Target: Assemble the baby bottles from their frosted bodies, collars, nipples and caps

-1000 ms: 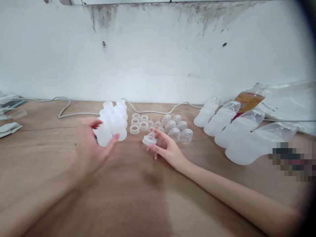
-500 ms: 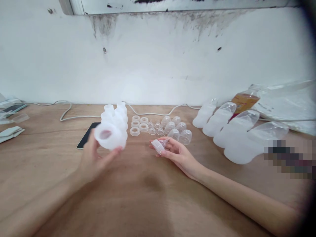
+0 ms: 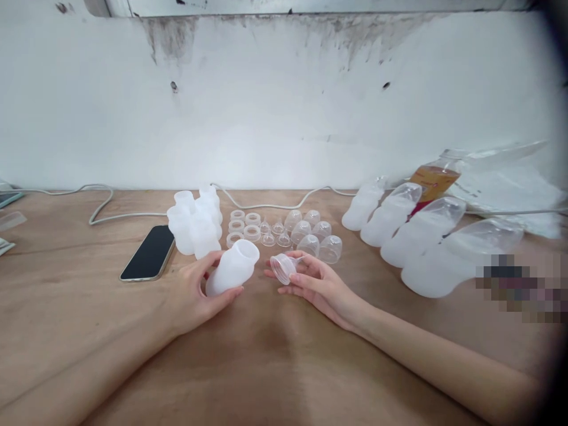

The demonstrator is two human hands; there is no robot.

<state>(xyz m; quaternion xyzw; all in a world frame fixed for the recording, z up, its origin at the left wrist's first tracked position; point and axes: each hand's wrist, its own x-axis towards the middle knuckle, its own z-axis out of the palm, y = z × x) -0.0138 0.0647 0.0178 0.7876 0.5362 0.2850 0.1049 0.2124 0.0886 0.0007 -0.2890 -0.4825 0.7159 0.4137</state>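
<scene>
So the left hand point(image 3: 197, 296) is half closed in a C around a frosted white bottle point(image 3: 231, 272), thumb on the near side and fingers on the far side. The bottle's tilted with its open mouth up and to the right; I honestly can't tell from this angle if anything's inside.

As for other containers, there's a tight bunch of open-topped bottles point(image 3: 193, 222) further back on the left, same frosted white. Over on the right, four capped bottles point(image 3: 426, 254) stand in a slanting row, each wearing a see-through dome. Behind those is an amber bottle point(image 3: 432, 180) with some dark red low down, near a crinkly plastic bag point(image 3: 506, 195).

The right hand point(image 3: 322, 284) has a loose pinch on a clear teat piece point(image 3: 284, 269), thumb and fingertips at its rim. It's sideways, wide round ribbed collar facing the bottle, narrow tip pointing back at the palm. Both are held over the middle of the wooden table point(image 3: 266, 378), near each other but apart.

Just behind are pale rings point(image 3: 252, 233), four loose teats point(image 3: 284, 239) and six clear domes point(image 3: 331, 248).
</scene>
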